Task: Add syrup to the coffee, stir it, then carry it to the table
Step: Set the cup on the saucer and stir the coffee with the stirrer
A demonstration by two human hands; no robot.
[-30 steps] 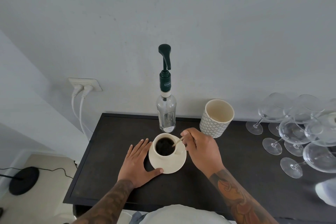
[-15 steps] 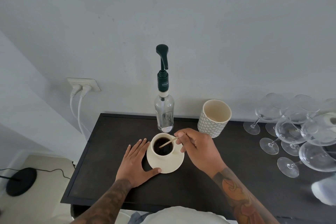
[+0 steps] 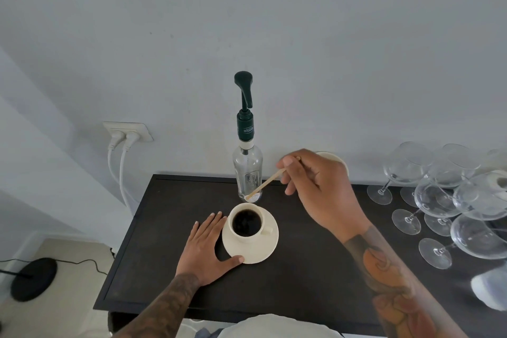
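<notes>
Right hand [image 3: 318, 189] pinching a wooden stirrer [image 3: 265, 185] above the coffee cup [image 3: 247, 223]; left hand [image 3: 208, 248] spread flat on the counter [image 3: 164, 241], touching the saucer [image 3: 260, 251].

Wine glasses [image 3: 444, 200] right; wall socket [image 3: 127, 131] left.

One coffee cup [image 3: 246, 223], one saucer [image 3: 256, 251], one pump bottle [image 3: 247, 164], one stirrer [image 3: 267, 183], two wall plugs [image 3: 122, 138]
</notes>
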